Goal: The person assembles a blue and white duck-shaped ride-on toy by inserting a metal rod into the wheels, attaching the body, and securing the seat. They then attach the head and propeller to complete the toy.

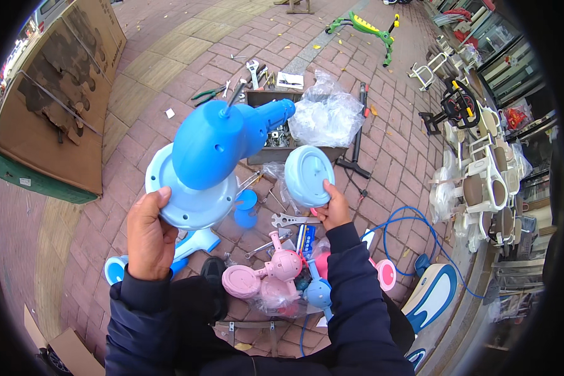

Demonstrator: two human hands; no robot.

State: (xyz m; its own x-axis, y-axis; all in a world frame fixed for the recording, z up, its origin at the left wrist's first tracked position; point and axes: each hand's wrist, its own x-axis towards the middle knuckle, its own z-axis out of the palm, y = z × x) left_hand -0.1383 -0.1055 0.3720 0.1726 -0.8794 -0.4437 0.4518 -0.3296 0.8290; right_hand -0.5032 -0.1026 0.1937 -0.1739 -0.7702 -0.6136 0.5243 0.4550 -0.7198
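My left hand (149, 235) is closed on the rim of a large light blue plastic wheel (197, 203), thumb on top. A bright blue plastic ride-on toy part (208, 144) lies against that wheel, with a metal rod (233, 97) standing up from it and a stubby arm pointing right. Whether the two are joined is hidden. My right hand (336, 208) holds a smaller light blue wheel (308, 178) by its lower right edge, its face turned up. The two wheels are apart, above the brick paving.
Beyond them lies a metal toolbox (272, 155) with hardware, topped by clear plastic wrap (329, 116). Pliers (210, 94), an adjustable wrench (252, 72) and a black bar (360, 125) surround it. Pink toy parts (285, 266) lie near my legs. A cardboard box (56, 94) stands left; a blue hose (413, 210) curls right.
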